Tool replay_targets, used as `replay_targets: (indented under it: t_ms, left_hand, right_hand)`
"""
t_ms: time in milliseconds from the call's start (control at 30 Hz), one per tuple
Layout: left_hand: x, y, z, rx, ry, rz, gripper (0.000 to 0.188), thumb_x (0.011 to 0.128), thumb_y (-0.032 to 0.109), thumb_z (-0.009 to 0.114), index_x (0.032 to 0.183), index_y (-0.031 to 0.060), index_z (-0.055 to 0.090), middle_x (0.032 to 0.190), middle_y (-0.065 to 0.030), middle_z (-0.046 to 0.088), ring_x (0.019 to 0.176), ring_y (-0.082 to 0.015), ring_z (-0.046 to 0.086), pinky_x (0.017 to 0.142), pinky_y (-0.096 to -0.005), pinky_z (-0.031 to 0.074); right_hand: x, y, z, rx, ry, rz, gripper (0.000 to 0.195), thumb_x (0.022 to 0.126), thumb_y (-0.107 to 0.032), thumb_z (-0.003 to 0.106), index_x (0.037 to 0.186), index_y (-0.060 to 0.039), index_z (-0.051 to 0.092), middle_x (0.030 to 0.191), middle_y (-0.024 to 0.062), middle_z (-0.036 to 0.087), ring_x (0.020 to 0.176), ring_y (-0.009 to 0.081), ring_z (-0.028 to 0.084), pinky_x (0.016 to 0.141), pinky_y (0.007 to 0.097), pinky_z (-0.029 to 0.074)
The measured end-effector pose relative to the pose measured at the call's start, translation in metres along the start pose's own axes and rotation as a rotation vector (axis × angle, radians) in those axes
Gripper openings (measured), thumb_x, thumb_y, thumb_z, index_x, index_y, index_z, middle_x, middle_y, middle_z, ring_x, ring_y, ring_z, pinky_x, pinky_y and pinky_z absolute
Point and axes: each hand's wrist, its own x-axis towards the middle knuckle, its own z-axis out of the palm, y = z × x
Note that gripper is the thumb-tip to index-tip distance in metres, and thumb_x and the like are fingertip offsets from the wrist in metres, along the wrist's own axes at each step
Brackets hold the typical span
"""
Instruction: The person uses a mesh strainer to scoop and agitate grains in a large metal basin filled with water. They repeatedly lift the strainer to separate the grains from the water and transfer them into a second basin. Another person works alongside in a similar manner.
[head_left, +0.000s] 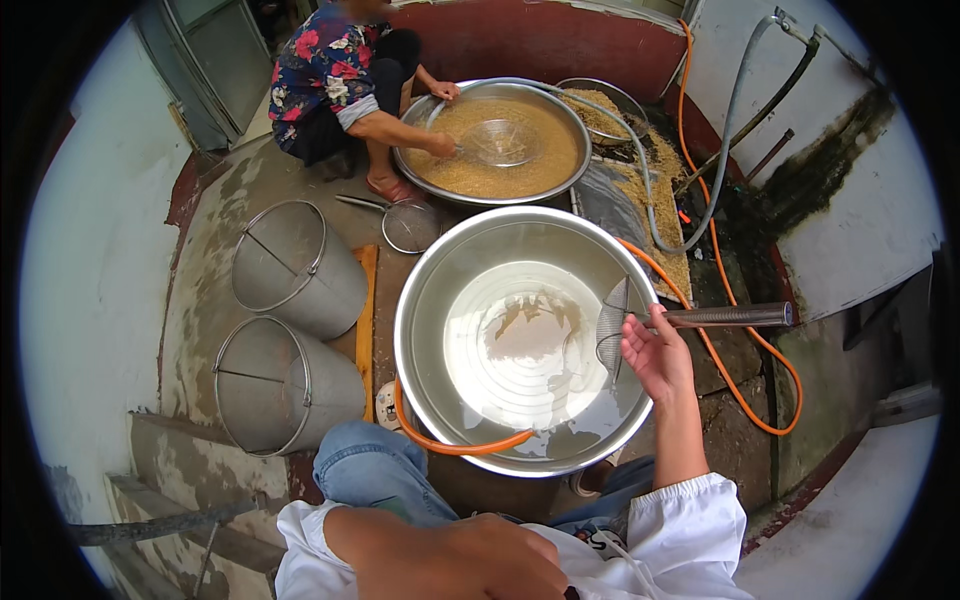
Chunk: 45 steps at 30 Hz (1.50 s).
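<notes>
A large metal basin (427, 247) holding clear water stands before me. A wire-mesh skimmer (613, 330) leans over its right rim, its tubular metal handle (735, 315) sticking out to the right. My right hand (658, 352) is beside the skimmer at that rim, palm partly turned up and fingers slightly bent; whether it grips the handle is unclear. My left hand (487, 559) is low and close to the camera, in front of my body, blurred, with nothing visible in it. An orange hose (465, 448) hangs over the near rim, its end at the water.
Across from me a crouching person (330, 82) moves a round strainer (504, 142) in a second basin (495, 201) of grain and water. Another strainer (411, 225) lies on the ground. Two metal buckets (337, 285) lie tilted at left. A grey hose (731, 127) and spilled grain (664, 187) are at right.
</notes>
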Motion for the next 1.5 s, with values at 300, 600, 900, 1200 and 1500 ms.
replay_targets:
  t_ms: [300, 600, 900, 1200, 1500]
  left_hand:
    - [-0.011, -0.014, 0.017, 0.081, 0.161, 0.013, 0.037, 0.073, 0.023, 0.07, 0.051, 0.0114, 0.042, 0.055, -0.0027, 0.042, 0.044, -0.0215, 0.043, 0.041, -0.0325, 0.027]
    - [-0.006, -0.001, 0.007, -0.017, 0.082, -0.038, 0.036, 0.072, 0.024, 0.07, 0.052, 0.0118, 0.043, 0.055, -0.0021, 0.042, 0.044, -0.0201, 0.044, 0.04, -0.0325, 0.025]
    - [-0.04, -0.018, -0.022, 0.206, 0.496, -0.354, 0.024, 0.068, 0.003, 0.069, 0.056, 0.0069, 0.048, 0.06, -0.0036, 0.05, 0.06, -0.0175, 0.05, 0.059, -0.0287, 0.04]
    - [-0.112, -0.102, -0.08, 1.116, 0.637, -0.957, 0.007, 0.083, 0.01, 0.059, 0.086, 0.0049, 0.062, 0.077, -0.0056, 0.06, 0.069, -0.0179, 0.059, 0.065, -0.0296, 0.046]
    - [-0.122, -0.111, -0.083, 1.312, 0.389, -1.084, 0.011, 0.085, 0.013, 0.053, 0.087, 0.007, 0.062, 0.083, -0.0097, 0.064, 0.079, -0.0302, 0.061, 0.069, -0.0402, 0.047]
  right_hand:
    - [0.0, 0.001, 0.001, 0.002, 0.004, -0.004, 0.02, 0.09, -0.024, 0.06, 0.107, -0.0168, 0.051, 0.09, 0.0086, 0.063, 0.08, 0.0175, 0.063, 0.066, 0.0304, 0.054]
    - [0.002, 0.001, 0.002, 0.007, -0.015, 0.007, 0.019, 0.091, -0.024, 0.059, 0.107, -0.0169, 0.051, 0.09, 0.0084, 0.062, 0.081, 0.0187, 0.063, 0.067, 0.0306, 0.054]
    - [0.003, -0.003, -0.003, 0.017, 0.015, -0.004, 0.019, 0.09, -0.024, 0.06, 0.106, -0.0168, 0.051, 0.091, 0.0089, 0.062, 0.079, 0.0186, 0.063, 0.066, 0.0305, 0.054]
    - [0.004, -0.003, -0.007, 0.051, -0.023, -0.02, 0.026, 0.089, -0.025, 0.062, 0.109, -0.0141, 0.05, 0.092, 0.01, 0.063, 0.081, 0.0198, 0.063, 0.068, 0.0314, 0.053]
    - [-0.002, -0.005, 0.002, 0.037, 0.005, -0.024, 0.02, 0.09, -0.025, 0.06, 0.105, -0.0144, 0.052, 0.088, 0.0092, 0.064, 0.077, 0.0173, 0.064, 0.063, 0.0293, 0.055]
